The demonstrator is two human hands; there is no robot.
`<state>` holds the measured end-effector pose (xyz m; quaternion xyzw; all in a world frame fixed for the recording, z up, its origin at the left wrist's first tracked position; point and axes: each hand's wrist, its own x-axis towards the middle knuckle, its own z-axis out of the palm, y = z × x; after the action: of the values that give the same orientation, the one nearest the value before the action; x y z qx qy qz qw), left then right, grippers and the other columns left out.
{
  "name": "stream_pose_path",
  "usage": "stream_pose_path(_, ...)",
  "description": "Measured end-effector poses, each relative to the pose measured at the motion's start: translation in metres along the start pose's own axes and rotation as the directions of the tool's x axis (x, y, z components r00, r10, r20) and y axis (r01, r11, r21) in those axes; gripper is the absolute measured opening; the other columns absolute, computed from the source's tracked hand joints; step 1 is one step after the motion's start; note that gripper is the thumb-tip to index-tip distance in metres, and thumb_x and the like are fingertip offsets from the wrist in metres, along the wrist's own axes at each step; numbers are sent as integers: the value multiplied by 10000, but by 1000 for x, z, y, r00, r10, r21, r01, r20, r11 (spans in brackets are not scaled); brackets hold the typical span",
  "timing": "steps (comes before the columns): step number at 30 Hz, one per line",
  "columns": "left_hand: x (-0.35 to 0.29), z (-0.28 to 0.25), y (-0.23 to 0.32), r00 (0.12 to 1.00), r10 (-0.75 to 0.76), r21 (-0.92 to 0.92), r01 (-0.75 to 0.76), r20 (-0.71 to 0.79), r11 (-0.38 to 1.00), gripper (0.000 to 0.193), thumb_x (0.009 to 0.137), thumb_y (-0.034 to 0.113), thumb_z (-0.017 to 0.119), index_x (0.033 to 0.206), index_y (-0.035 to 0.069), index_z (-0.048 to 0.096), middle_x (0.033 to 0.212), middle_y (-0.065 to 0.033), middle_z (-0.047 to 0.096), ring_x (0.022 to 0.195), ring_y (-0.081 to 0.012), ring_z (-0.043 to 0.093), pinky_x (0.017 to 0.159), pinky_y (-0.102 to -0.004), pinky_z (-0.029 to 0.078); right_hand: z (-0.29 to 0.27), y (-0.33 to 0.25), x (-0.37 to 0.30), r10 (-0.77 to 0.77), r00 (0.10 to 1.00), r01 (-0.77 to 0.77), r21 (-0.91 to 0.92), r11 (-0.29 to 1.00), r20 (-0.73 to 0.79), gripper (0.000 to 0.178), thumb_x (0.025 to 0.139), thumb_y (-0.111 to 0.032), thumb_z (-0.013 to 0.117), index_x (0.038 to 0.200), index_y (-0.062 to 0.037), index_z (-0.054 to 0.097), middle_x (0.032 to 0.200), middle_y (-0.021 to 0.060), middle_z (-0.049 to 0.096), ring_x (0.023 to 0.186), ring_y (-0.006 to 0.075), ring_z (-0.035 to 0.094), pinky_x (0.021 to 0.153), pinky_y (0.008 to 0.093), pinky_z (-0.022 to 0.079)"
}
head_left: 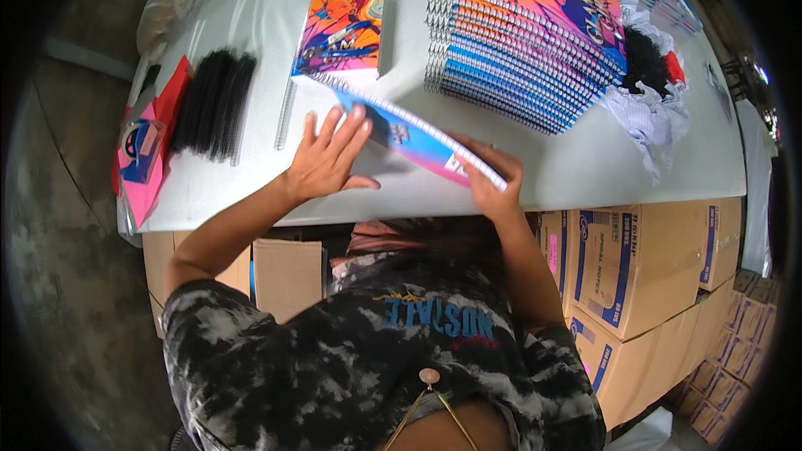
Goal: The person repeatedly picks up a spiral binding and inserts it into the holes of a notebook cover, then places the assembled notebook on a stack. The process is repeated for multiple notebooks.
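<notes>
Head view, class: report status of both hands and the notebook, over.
Left hand flat against tilted notebook. Right hand grips its near edge. Loose spiral wire and fanned notebook stack close by, neither blocking.

A white table (pixel 251 25) is standing on a grey concrete floor (pixel 67 225), catching glare from bright light overhead. Brown cardboard boxes (pixel 660 276) are sitting stacked under it and to the right, more of them trailing off toward the lower right corner

Notebook-binding workshop: stacked notebooks (pixel 535 42), cartons (pixel 643 267).
</notes>
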<state>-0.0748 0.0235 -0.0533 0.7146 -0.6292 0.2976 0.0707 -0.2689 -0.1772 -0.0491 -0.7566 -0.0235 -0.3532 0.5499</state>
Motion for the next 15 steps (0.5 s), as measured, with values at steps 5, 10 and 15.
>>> stream_pose_path(5, 18, -9, -1, 937, -178, -124, 147, -300, 981, 1057, 757, 780, 295, 1369, -78, 215, 1435, -314, 72, 1332, -484, -19, 1006, -627, -64, 9, -5, 1, -183, 978, 186, -16, 982, 99, 309, 743, -2, 635, 1052, 4, 637, 1002, 161, 657, 910, 261, 653, 796, 317, 511)
stream_pose_path(10, -24, 16, 8, 965, 166, 39, -161, -204, 986, 1024, 757, 792, 255, 1396, -7, 223, 1435, -301, 102, 1320, -504, 54, 998, -642, -98, 5, 6, 2, -368, 929, 370, -153, 917, 42, 249, 811, -82, 573, 1012, 50, 635, 954, 203, 657, 873, 309, 659, 781, 339, 516)
stream_pose_path(15, 21, 13, -18, 843, -334, -338, 196, -422, 920, 1049, 776, 765, 285, 1381, -77, 119, 1439, -277, 85, 1349, -402, 58, 1049, -571, 111, 14, -6, -4, -267, 958, 276, -79, 958, 107, 338, 719, -34, 660, 1055, 1, 637, 995, 170, 653, 880, 267, 658, 758, 316, 521)
